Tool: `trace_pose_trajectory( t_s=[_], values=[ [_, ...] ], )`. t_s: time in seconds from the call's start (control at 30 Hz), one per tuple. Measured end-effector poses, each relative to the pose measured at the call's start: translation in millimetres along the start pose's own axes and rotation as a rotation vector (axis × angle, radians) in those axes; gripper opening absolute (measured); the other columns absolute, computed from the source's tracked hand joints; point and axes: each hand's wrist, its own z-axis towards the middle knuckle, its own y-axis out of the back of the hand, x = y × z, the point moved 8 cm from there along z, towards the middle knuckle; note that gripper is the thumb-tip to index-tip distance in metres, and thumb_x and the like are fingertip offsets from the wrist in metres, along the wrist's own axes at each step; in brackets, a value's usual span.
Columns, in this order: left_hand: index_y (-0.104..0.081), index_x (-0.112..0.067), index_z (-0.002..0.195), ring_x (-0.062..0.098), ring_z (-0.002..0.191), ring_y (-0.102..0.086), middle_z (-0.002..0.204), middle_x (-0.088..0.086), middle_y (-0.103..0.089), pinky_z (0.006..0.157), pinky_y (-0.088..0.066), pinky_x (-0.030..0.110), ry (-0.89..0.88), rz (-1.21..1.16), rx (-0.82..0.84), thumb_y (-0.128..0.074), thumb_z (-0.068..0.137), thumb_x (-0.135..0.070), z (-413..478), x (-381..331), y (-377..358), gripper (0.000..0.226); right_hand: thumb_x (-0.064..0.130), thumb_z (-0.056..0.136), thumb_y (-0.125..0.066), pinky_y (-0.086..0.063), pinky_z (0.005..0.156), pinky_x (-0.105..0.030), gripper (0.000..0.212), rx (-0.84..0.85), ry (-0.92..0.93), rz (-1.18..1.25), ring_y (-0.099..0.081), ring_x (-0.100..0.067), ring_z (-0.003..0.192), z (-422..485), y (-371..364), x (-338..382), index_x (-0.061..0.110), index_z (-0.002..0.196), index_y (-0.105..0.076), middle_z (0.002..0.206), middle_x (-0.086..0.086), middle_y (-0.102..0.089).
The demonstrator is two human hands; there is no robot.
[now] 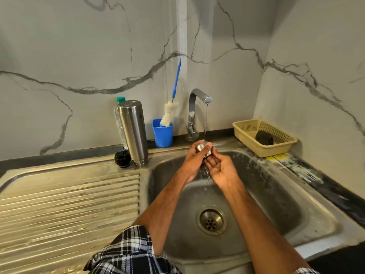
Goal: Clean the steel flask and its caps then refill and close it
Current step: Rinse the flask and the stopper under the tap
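The steel flask [133, 133] stands upside down on the drainboard, left of the sink. A black inner cap [122, 158] lies beside its base. Over the sink, my left hand [194, 161] grips the steel outer cap [201, 147] under the thin stream from the tap [198, 113]. My right hand [221, 170] sits just below and to the right, palm up with fingers loosely curled, its fingertips touching the cap's underside. Water runs off both hands into the basin.
A blue cup [163, 135] holding a bottle brush [170, 113] stands by the tap. A clear plastic bottle [120, 119] is behind the flask. A beige basket [264, 136] with a dark scrubber [264, 137] sits at the right. The sink drain [211, 221] is below my hands.
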Motion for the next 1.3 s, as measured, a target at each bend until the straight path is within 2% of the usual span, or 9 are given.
trace_pose_trajectory(
  t_s=[0.13, 0.23, 0.43, 0.57, 0.7, 0.83, 1.0, 1.1, 1.3],
  values=[
    [-0.063, -0.007, 0.115, 0.023, 0.101, -0.068, 0.112, 0.015, -0.070, 0.084, -0.057, 0.032, 0.054, 0.005, -0.077, -0.065, 0.097, -0.032, -1.3, -2.9, 5.5, 0.031, 0.008, 0.095, -0.063, -0.059, 0.080, -0.031, 0.022, 0.051, 0.080, -0.189, -0.075, -0.021, 0.089, 0.2, -4.5, 0.4, 0.000, 0.115, -0.068, 0.105, -0.017, -0.075],
    [-0.061, -0.008, 0.123, 0.022, 0.100, -0.066, 0.114, 0.012, -0.068, 0.074, -0.053, 0.032, 0.117, 0.090, -0.130, -0.064, 0.098, -0.038, 4.0, -6.8, 6.2, 0.039, 0.009, 0.097, -0.062, -0.059, 0.084, -0.032, 0.016, 0.045, 0.278, -0.545, -0.074, -0.020, 0.092, -7.1, -10.8, 11.1, 0.004, 0.108, -0.072, 0.098, -0.012, -0.077],
    [-0.066, -0.011, 0.113, 0.023, 0.095, -0.066, 0.111, 0.015, -0.071, 0.087, -0.055, 0.037, 0.185, 0.115, -0.254, -0.060, 0.099, -0.028, 13.7, -17.6, 4.2, 0.023, -0.016, 0.084, -0.063, -0.060, 0.074, -0.022, 0.029, 0.141, 0.718, -1.144, -0.074, -0.007, 0.078, -25.8, -37.2, 17.1, 0.005, 0.099, -0.076, 0.085, 0.000, -0.076],
    [-0.075, -0.012, 0.108, 0.027, 0.098, -0.068, 0.106, 0.013, -0.072, 0.083, -0.057, 0.037, 0.153, 0.194, -0.254, -0.068, 0.093, -0.020, 18.0, -20.8, 1.5, 0.018, -0.014, 0.082, -0.066, -0.052, 0.062, -0.013, 0.025, 0.128, 0.727, -1.305, -0.069, -0.002, 0.066, -18.4, -32.5, 17.0, 0.007, 0.089, -0.077, 0.073, 0.005, -0.072],
    [-0.075, -0.013, 0.103, 0.024, 0.094, -0.067, 0.105, 0.011, -0.072, 0.082, -0.058, 0.040, 0.148, 0.301, -0.097, -0.056, 0.100, -0.024, 13.5, -19.1, -1.3, 0.022, 0.003, 0.089, -0.069, -0.059, 0.082, -0.026, 0.014, 0.127, 0.396, -0.935, -0.075, -0.014, 0.085, -12.0, -16.4, 25.0, 0.006, 0.100, -0.076, 0.088, -0.004, -0.078],
    [-0.071, -0.016, 0.089, 0.019, 0.083, -0.064, 0.097, 0.008, -0.071, 0.069, -0.050, 0.033, 0.108, 0.052, 0.003, -0.049, 0.102, -0.025, 8.7, -22.6, -4.5, 0.027, 0.010, 0.087, -0.071, -0.058, 0.090, -0.038, 0.031, 0.049, 0.167, -0.411, -0.072, -0.031, 0.102, -1.0, 0.3, 26.0, 0.000, 0.116, -0.068, 0.109, -0.018, -0.074],
    [-0.071, -0.012, 0.112, 0.021, 0.101, -0.062, 0.117, 0.011, -0.067, 0.086, -0.053, 0.034, -0.023, -0.134, -0.009, -0.048, 0.105, -0.024, 2.4, -21.9, -6.1, 0.028, 0.006, 0.096, -0.059, -0.057, 0.077, -0.032, 0.018, 0.016, 0.064, -0.056, -0.076, -0.022, 0.081, -6.7, -6.4, 16.7, 0.000, 0.112, -0.064, 0.089, -0.014, -0.077],
    [-0.065, -0.014, 0.129, 0.024, 0.116, -0.059, 0.132, 0.012, -0.060, 0.099, -0.051, 0.037, -0.122, 0.022, -0.035, -0.052, 0.104, -0.026, 0.4, -21.5, -7.6, 0.030, 0.006, 0.097, -0.057, -0.061, 0.080, -0.035, 0.020, 0.012, 0.057, 0.059, -0.077, -0.024, 0.083, -9.2, -7.4, 13.8, -0.002, 0.115, -0.062, 0.090, -0.017, -0.077],
    [-0.051, -0.017, 0.143, 0.009, 0.111, -0.059, 0.130, 0.000, -0.059, 0.085, -0.048, 0.009, -0.352, 0.497, -0.130, -0.060, 0.101, -0.022, -9.6, -33.9, -11.4, 0.044, 0.007, 0.101, -0.051, -0.063, 0.075, -0.029, 0.017, 0.052, 0.063, 0.122, -0.077, -0.020, 0.082, -6.4, -10.4, 10.6, -0.001, 0.108, -0.065, 0.090, -0.016, -0.077]
  ],
)
